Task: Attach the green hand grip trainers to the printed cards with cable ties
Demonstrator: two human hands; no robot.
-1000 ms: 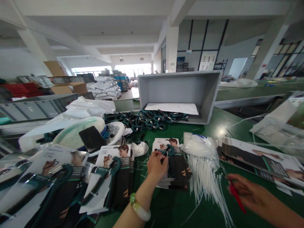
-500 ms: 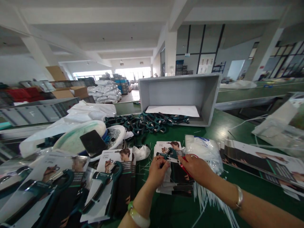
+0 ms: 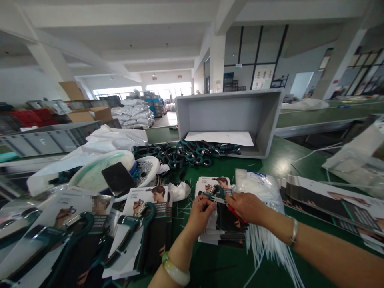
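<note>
A dark green hand grip strengthener (image 3: pixel 221 192) lies on the top card of a stack of printed cards (image 3: pixel 222 242) in front of me. My left hand (image 3: pixel 199 216) is closed at its left side, fingertips pinched on it; they partly hide the hold. My right hand (image 3: pixel 249 206) grips scissors with red handles (image 3: pixel 237 215), the blades pointing left across the grip strengthener. Whether the blades touch a tie is too small to tell. Beside my right hand lies a plastic bag of white cable ties (image 3: pixel 259 186), their tails spilling toward me.
Several grip strengtheners on cards (image 3: pixel 127 236) lie at left. A pile of loose grip strengtheners (image 3: pixel 186 154) spreads before a grey crate (image 3: pixel 229 114) on its side. A white bowl of small metal parts (image 3: pixel 148 170) stands left of centre. More cards (image 3: pixel 333 204) lie at right.
My right hand and the scissors have shifted slightly, the red handles now lower beneath the hand. The left hand keeps its place at the grip strengthener. The view has tilted a little.
</note>
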